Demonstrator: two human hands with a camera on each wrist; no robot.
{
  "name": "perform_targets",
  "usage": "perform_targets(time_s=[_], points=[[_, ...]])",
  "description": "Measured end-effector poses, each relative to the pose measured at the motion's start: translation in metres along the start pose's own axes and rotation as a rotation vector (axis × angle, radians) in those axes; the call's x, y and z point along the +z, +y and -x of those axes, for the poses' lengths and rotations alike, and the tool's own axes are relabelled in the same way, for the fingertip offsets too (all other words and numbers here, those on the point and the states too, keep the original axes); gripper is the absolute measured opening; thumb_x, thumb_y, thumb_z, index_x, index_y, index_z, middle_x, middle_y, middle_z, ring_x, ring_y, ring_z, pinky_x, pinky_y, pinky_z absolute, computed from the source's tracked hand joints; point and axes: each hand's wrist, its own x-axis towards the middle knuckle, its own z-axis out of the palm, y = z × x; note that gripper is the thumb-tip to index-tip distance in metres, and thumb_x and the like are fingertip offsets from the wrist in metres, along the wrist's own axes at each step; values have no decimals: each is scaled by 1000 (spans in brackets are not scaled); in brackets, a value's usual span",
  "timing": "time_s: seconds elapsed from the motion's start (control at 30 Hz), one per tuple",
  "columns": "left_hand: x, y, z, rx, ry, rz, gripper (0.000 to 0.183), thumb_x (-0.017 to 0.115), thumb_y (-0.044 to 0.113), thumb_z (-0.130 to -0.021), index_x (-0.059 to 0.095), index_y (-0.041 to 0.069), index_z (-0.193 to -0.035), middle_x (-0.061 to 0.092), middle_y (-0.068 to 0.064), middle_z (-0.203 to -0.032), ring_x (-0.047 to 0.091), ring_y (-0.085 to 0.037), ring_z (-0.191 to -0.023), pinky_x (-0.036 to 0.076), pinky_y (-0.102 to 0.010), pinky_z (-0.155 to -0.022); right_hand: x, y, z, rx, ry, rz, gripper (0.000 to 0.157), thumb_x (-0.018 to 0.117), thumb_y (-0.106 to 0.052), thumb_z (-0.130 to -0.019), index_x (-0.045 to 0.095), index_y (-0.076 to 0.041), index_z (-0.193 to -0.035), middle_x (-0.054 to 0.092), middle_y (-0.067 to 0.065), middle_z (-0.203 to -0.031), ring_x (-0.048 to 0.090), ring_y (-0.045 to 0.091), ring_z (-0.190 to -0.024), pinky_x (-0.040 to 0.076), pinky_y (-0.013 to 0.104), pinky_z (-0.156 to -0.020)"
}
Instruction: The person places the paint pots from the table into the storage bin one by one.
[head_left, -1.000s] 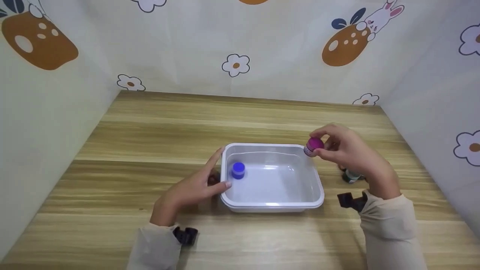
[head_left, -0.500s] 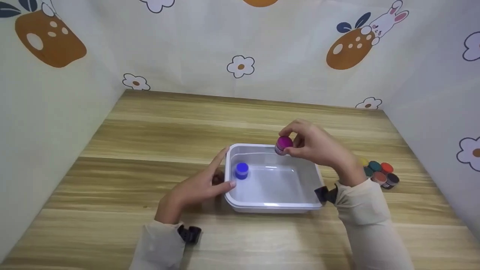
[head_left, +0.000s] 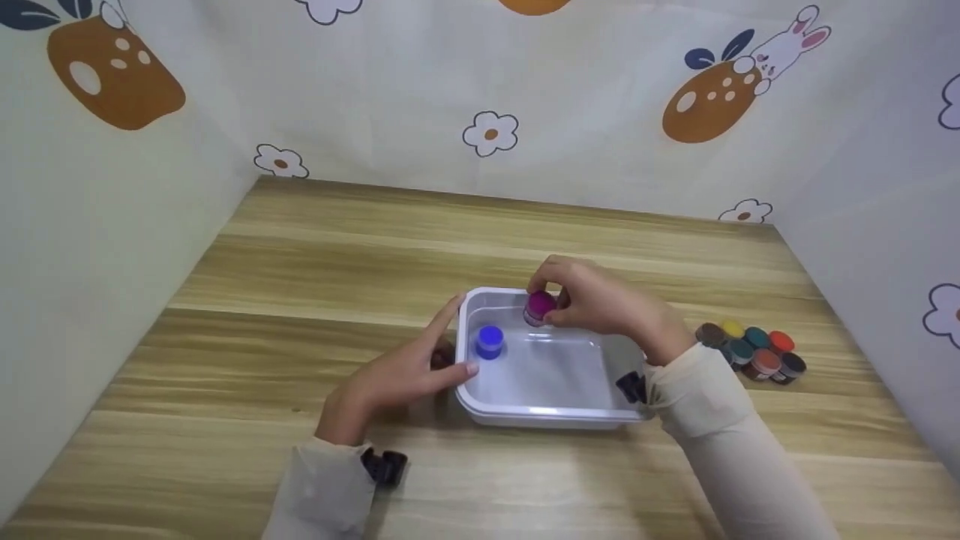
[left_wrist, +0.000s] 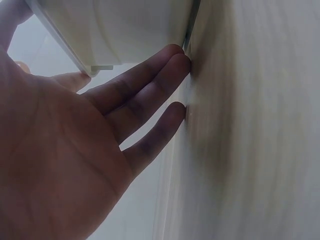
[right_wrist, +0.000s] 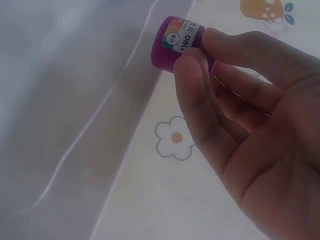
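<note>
In the head view, my right hand (head_left: 592,296) pinches a small magenta-purple paint jar (head_left: 539,309) between thumb and fingers, over the back part of the white plastic tray (head_left: 555,412). The right wrist view shows the jar's printed label (right_wrist: 186,35) beside the fingertips. A blue paint jar (head_left: 490,342) stands inside the tray at its left end. My left hand (head_left: 397,379) rests against the tray's left side, thumb over the rim and index finger along the back corner. In the left wrist view, the other fingers (left_wrist: 145,95) extend straight beneath the rim, tips at the tabletop.
Several paint jars (head_left: 757,352) with brown, yellow, green, red and dark lids stand grouped right of the tray, partly behind my right sleeve (head_left: 712,405). The wooden tabletop (head_left: 360,247) meets patterned walls at the back and sides.
My right hand has carried the purple jar leftward from the tray's right back corner and then lower over the tray. The grouped jars have come into view. The left hand stays at the tray.
</note>
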Motion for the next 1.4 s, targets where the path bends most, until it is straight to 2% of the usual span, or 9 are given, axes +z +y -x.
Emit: perform_targets(time_s=[0.2, 0.3, 0.43, 0.63, 0.77, 1.0, 1.13, 1.27, 1.4], points=[[0, 2, 0, -30, 5, -15, 95, 63, 55, -91, -4, 43, -157, 38, -16, -154, 46, -32, -134, 35, -58, -109, 8, 0, -4, 0, -46, 0, 31, 75, 2, -81, 69, 2, -111, 65, 12, -103, 64, 24, -91, 57, 39, -80], [0, 2, 0, -3, 0, 12, 95, 64, 52, -91, -3, 40, -158, 48, -18, -145, 52, -29, -127, 40, -54, -107, 12, 0, -7, 0, -68, 31, 32, 76, 1, -81, 70, 1, -112, 66, 10, -101, 64, 22, -90, 57, 36, -79], [0, 1, -1, 50, -15, 50, 95, 65, 46, -93, -2, 35, -159, 63, -12, -118, 61, -21, -110, 47, -45, -99, 19, -2, -10, 2, -99, 109, 32, 78, -1, -80, 73, -3, -112, 68, 7, -100, 63, 19, -88, 56, 32, -76], [-1, 0, 0, 57, -12, 32, 95, 64, 48, -93, -3, 36, -159, 63, -11, -117, 61, -20, -109, 48, -44, -98, 27, -7, -13, 15, -121, 208, 30, 81, -3, -79, 75, -6, -108, 68, 6, -99, 64, 18, -82, 52, 20, -54], [-1, 0, 0, 46, -5, 23, 95, 64, 48, -93, -4, 37, -159, 60, -14, -126, 59, -22, -114, 45, -48, -102, 31, -9, -15, 37, -142, 249, 31, 83, -6, -79, 75, -9, -109, 69, 4, -99, 63, 16, -75, 49, 19, -47], [0, 2, 1, 22, 3, 4, 96, 63, 55, -91, -4, 41, -158, 49, -18, -144, 54, -28, -125, 41, -52, -106, 38, -6, -18, 6, -129, 298, 27, 83, -3, -77, 77, -10, -102, 71, 3, -93, 62, 16, -72, 48, 22, -47], [0, 3, 1, 21, 3, -7, 95, 63, 54, -91, -4, 41, -158, 57, -15, -134, 57, -24, -118, 44, -50, -103, 41, -6, -18, -62, -104, 377, 23, 84, -5, -76, 77, -10, -97, 71, 3, -88, 61, 16, -71, 52, 29, -56], [-1, 2, 1, 39, 0, 8, 95, 64, 50, -92, -3, 39, -158, 63, -10, -119, 60, -20, -109, 47, -46, -99, 42, -6, -20, -133, -72, 458, 18, 85, -7, -74, 75, -11, -88, 69, 1, -79, 56, 15, -66, 51, 35, -62], [0, 2, 1, 46, -1, 11, 95, 64, 50, -92, -3, 39, -159, 63, -10, -118, 61, -20, -109, 46, -47, -100, 43, -5, -21, -133, -73, 459, 15, 84, -9, -76, 74, -11, -87, 68, 1, -78, 54, 15, -64, 51, 35, -61]])
